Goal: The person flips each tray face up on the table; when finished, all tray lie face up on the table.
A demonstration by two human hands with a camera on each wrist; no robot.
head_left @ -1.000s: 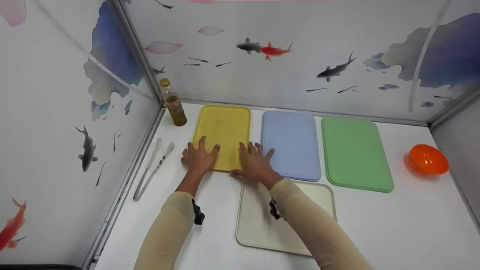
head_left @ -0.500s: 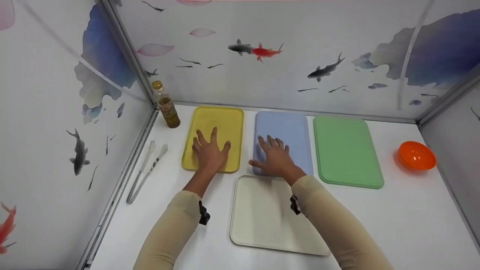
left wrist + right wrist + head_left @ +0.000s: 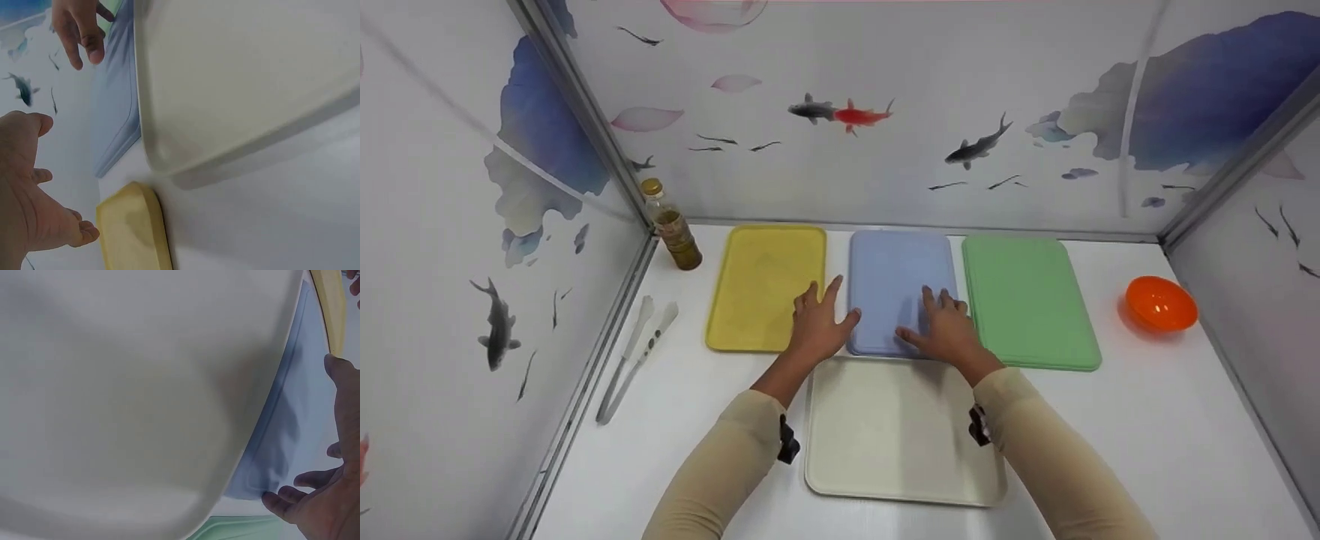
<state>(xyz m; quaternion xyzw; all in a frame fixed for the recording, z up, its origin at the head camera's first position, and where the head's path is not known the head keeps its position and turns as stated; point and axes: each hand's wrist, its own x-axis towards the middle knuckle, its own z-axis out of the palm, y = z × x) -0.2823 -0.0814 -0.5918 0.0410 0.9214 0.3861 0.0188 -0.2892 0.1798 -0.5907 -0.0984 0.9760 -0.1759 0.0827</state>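
My left hand [image 3: 819, 330] has its fingers spread over the gap between the yellow tray [image 3: 765, 285] and the blue tray [image 3: 889, 277] in the head view. The right hand [image 3: 952, 334], also spread, is over the blue tray's lower right part, beside the green tray [image 3: 1027, 300]. Neither hand grips anything, and whether the fingertips touch the trays is hard to tell. Just nearer than the hands lies a larger cream tray [image 3: 900, 435]. The left wrist view shows the left hand [image 3: 34, 202] beyond the yellow tray [image 3: 135, 230]; the right wrist view has the blue tray [image 3: 281, 427].
An oil bottle [image 3: 676, 240] with a gold cap stands in the back left corner. Tongs [image 3: 634, 360] lie near the left wall. Over at the right is an orange bowl [image 3: 1161, 304]. Walls with fish pictures close off the table's back and sides.
The left hand has moved right, from the yellow tray's left edge across to its right side. My right hand has moved right, from the yellow tray's edge to the blue tray's right part.
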